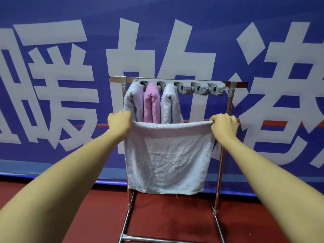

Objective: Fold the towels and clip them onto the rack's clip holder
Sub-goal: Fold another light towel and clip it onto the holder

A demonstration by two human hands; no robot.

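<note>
1. Below the grey plastic clip holder (178, 87) on the steel rack (229, 106), a pale grey terry towel (166, 158) is held spread, hanging flat.
2. Its top corners are gripped by the left hand (120, 121) and right hand (223, 125), fingers curled.
3. Three folded towels, two grey (134, 100) (171, 104) and one pink (152, 104), are already clipped.
4. Folding appears to be in hand; next, the corners would need bringing together, then pressing into a free clip.
</note>
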